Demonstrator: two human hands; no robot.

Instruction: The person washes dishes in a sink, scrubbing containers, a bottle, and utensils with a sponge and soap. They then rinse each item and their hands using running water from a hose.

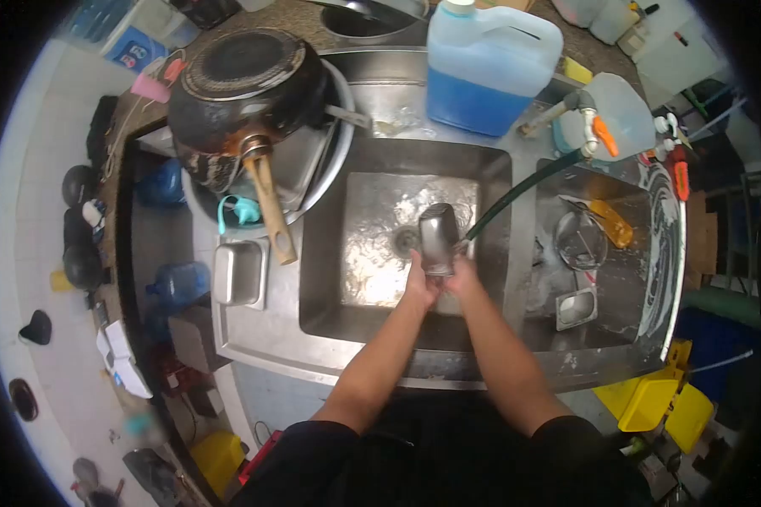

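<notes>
Over the middle of the left sink basin (321, 287), my two hands are together around a small steel container (438, 232). My left hand (419, 284) grips its lower left side. On the other side, my right hand (460, 274) is closed around the end of a dark green hose (516, 193), close against the container. The hose comes down from the tap (588, 135); its mouth is hidden. Water glistens on the basin floor around the drain (406, 242). My right fingers are partly out of sight.
A big blackened pot (241, 110) lies upside down in a metal bowl (344, 152) at left, its wooden handle sticking out. Beside it is a small steel pan (238, 273). A jug of blue liquid (486, 76) stands behind. The right basin holds a strainer (580, 240) and a small tin (577, 309).
</notes>
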